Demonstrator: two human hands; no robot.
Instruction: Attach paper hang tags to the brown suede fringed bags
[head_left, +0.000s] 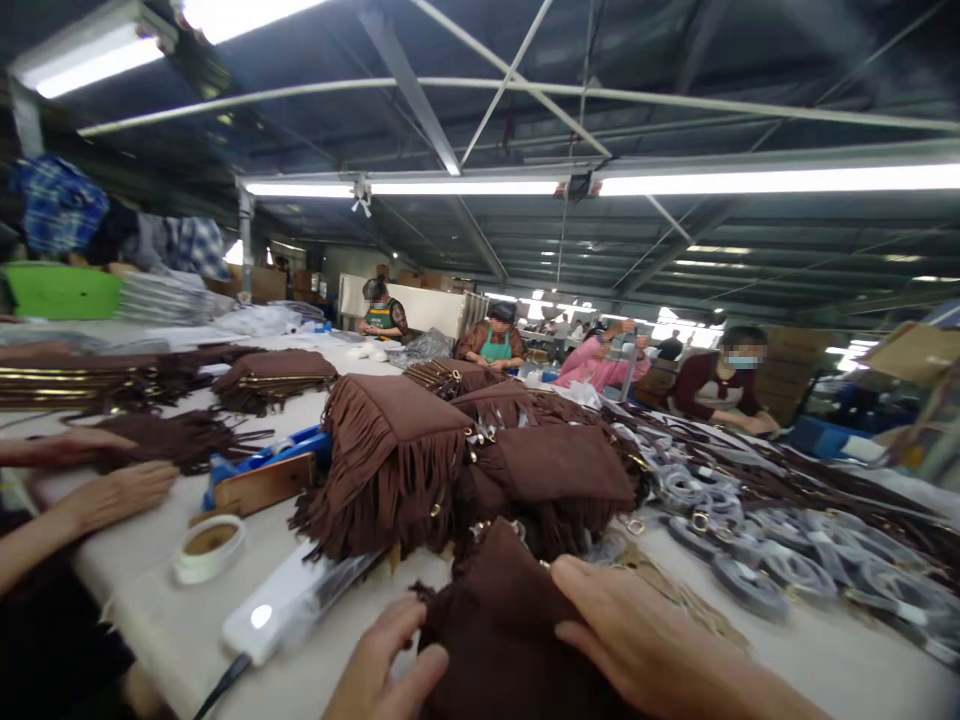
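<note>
A dark brown bag (499, 640) lies at the table's front edge, its top corner pointing away. My left hand (390, 665) is at its left side, thumb and fingers apart, fingertips by the fringe. Across the bag's right side rests my right hand (637, 620), fingers extended and thumb spread over the fabric. Right behind are heaped brown fringed bags (397, 420) with gold clasps. Left of my hands lies a white device (270, 610) with a lit spot and a black cable.
A tape roll (210, 548), a phone (264, 486) and a blue tool stand left, near another person's hands (120, 492). Coiled grey straps (750, 580) and long brown straps spread right. Several people work across the table (277, 690).
</note>
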